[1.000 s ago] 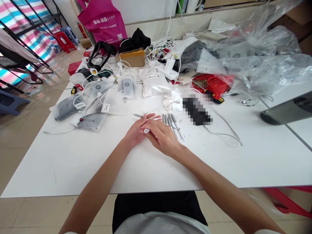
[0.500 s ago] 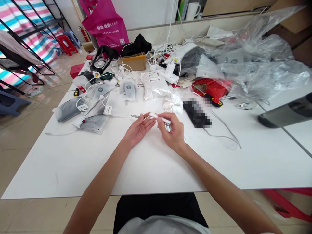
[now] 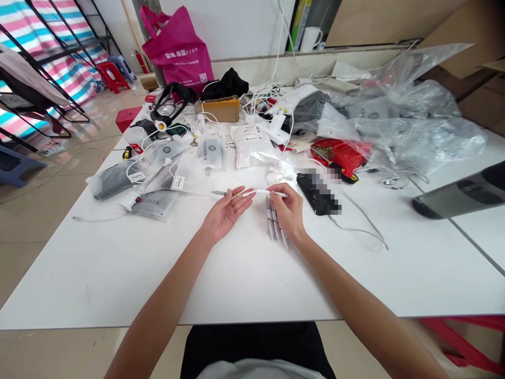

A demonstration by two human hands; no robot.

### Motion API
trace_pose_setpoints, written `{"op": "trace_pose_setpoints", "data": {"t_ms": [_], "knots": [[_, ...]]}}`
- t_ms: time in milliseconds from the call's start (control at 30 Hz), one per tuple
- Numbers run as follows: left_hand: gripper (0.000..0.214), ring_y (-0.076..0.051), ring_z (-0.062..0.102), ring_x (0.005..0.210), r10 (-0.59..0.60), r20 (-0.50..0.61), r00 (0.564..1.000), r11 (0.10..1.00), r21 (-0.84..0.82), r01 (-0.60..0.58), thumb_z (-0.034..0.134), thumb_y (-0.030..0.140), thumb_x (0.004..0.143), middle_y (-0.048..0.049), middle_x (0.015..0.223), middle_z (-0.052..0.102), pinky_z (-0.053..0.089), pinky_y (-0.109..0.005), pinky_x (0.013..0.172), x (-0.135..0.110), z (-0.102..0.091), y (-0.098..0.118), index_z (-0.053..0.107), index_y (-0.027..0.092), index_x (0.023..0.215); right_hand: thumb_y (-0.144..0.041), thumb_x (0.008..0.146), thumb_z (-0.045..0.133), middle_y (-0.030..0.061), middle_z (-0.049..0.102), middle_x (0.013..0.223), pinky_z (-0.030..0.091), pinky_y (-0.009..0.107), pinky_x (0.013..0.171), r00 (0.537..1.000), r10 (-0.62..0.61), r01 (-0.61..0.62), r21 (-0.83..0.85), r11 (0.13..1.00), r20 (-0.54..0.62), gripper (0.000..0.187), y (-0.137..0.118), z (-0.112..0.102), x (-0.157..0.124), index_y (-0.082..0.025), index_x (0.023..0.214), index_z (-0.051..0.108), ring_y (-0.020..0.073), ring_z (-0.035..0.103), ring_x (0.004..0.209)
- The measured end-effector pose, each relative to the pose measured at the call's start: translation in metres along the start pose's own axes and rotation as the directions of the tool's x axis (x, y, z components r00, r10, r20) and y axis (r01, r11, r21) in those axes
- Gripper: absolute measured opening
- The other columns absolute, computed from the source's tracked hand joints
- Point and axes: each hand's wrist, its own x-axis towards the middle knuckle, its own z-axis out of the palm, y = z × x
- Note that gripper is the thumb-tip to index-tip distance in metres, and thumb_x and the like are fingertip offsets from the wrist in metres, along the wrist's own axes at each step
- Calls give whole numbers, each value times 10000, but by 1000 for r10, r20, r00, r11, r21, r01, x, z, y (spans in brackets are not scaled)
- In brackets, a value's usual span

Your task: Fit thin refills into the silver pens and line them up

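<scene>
My right hand [image 3: 290, 210] pinches a thin white pen tube [image 3: 265, 192] and holds it level just above the white table [image 3: 118, 263]. My left hand [image 3: 224, 212] rests palm up beside it, its fingers closed on a slim grey-tipped pen refill [image 3: 221, 193] that points left. The refill's inner end and the tube's left end nearly meet. Several grey-and-white pens [image 3: 275, 227] lie side by side on the table under my right hand.
Packaged items in clear bags [image 3: 158, 173], white cables and chargers [image 3: 272, 113] crowd the far half of the table. A dark phone-like object [image 3: 317, 185] lies right of my hands. Crumpled clear plastic [image 3: 406, 121] fills the far right. A pink bag [image 3: 177, 50] stands behind.
My right hand lifted off my left hand and drew the white tube out to the right. The camera tilted up slightly. The row of pens now shows beneath my right hand.
</scene>
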Motion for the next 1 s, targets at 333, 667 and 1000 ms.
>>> {"op": "trace_pose_setpoints", "data": {"t_ms": [333,667,1000], "knots": [[308,-274,613,1392,-28,30,999,1000,14,27,583,359,1048,-182,1403,692,397,-407,1256,-2,0,1,713,118,1188,-324,877,645,-30,557,697,362,270,540,1000,-8,8,-51,999,-1,147,-3,-1,0,-186,898,692,119,450,583],[323,-295,588,1417,-42,57,997,999,8,42,595,365,1044,-197,1437,665,386,-419,1261,-3,0,1,708,107,1203,-312,886,630,-19,580,744,370,274,575,1000,-22,21,-61,998,-12,130,1,-5,3,-197,890,689,123,451,614],[332,-312,610,1392,-71,63,995,997,45,69,604,367,1038,-190,1396,694,404,-438,1249,-4,-2,3,723,111,1213,-320,867,627,-22,542,680,352,286,569,1000,-7,10,-117,993,21,133,-1,-5,4,-207,870,695,139,440,604]]}}
